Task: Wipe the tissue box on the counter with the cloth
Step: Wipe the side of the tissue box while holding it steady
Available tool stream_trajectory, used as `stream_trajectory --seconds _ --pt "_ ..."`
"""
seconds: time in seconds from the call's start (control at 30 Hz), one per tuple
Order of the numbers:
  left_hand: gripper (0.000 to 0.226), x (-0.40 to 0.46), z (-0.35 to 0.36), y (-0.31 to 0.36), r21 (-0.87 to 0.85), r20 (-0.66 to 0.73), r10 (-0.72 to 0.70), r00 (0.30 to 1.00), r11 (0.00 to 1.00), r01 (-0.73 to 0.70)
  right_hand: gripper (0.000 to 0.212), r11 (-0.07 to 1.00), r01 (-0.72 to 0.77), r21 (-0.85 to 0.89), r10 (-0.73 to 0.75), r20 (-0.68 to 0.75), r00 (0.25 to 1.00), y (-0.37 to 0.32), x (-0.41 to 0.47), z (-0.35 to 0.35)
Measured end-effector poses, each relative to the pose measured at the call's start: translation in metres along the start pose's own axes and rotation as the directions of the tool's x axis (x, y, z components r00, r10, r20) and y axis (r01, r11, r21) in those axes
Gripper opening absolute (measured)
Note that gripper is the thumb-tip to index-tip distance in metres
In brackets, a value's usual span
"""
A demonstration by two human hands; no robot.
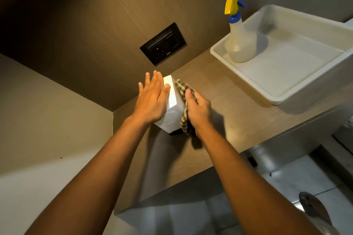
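A white tissue box [172, 99] stands on the brown counter [238, 105] near the corner of the walls. My left hand [152, 99] lies flat on the box's top and left side, fingers spread, holding it steady. My right hand [198, 110] grips a green-and-white checked cloth [184, 105] and presses it against the box's right side. The cloth hangs down past the box's lower corner. Most of the box's top is hidden under my left hand.
A white plastic tub [282, 89] sits on the counter at the right, holding a spray bottle [238, 40] with a yellow and blue trigger. A black wall socket plate [163, 44] is behind the box. The counter's front edge drops to a tiled floor; a foot [313, 208] shows there.
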State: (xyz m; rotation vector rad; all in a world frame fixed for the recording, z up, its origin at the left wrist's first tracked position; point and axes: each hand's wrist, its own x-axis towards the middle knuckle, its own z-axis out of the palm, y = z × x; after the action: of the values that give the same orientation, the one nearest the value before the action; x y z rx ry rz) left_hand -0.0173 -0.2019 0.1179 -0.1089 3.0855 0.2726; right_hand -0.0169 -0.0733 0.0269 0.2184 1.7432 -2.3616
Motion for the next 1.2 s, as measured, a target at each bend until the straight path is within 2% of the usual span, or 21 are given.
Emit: stream_trajectory --seconds 0.1,0.17,0.27,0.37,0.57,0.8,0.9,1.03,1.2 --pt "0.07 0.0 0.001 -0.001 0.0 0.001 0.0 1.0 1.0 0.0 0.046 0.994 0.098 0.039 -0.099 0.019 0.995 -0.011 0.006 0.009" --pt "0.07 0.0 0.0 -0.001 -0.01 0.004 -0.003 1.0 1.0 0.003 0.043 0.994 0.106 0.022 -0.107 0.055 0.993 -0.023 0.021 0.014" --pt "0.065 -0.001 -0.002 0.0 -0.008 0.008 -0.004 1.0 1.0 0.004 0.035 0.998 0.017 -0.068 -0.01 0.101 0.995 -0.031 0.041 0.009" --pt "0.062 0.0 -0.001 0.001 -0.003 0.004 -0.008 1.0 1.0 0.008 0.031 0.997 -0.074 -0.025 0.076 0.099 0.992 -0.027 0.04 0.001" --pt "0.062 -0.002 0.0 0.001 -0.011 -0.021 -0.002 1.0 1.0 0.002 0.032 0.994 0.102 0.05 -0.104 0.031 0.994 -0.013 0.007 0.004" --pt "0.059 -0.001 -0.001 0.001 -0.057 -0.033 -0.013 0.999 0.998 0.011 0.03 0.993 0.116 0.02 -0.118 0.197 0.973 -0.046 0.028 0.01" --pt "0.058 -0.003 0.001 -0.001 -0.068 -0.049 -0.007 0.999 0.998 0.004 0.03 0.985 0.169 0.022 -0.171 0.168 0.971 -0.036 0.008 0.008" --pt "0.058 -0.003 0.001 -0.001 -0.067 -0.051 0.002 0.999 0.998 -0.005 0.03 0.957 0.27 0.109 -0.28 0.09 0.956 -0.01 -0.034 0.0" --pt "0.058 -0.003 0.0 0.0 -0.082 -0.03 0.015 0.999 0.996 -0.018 0.03 0.964 0.255 0.069 -0.259 0.06 0.964 -0.007 -0.029 0.002"
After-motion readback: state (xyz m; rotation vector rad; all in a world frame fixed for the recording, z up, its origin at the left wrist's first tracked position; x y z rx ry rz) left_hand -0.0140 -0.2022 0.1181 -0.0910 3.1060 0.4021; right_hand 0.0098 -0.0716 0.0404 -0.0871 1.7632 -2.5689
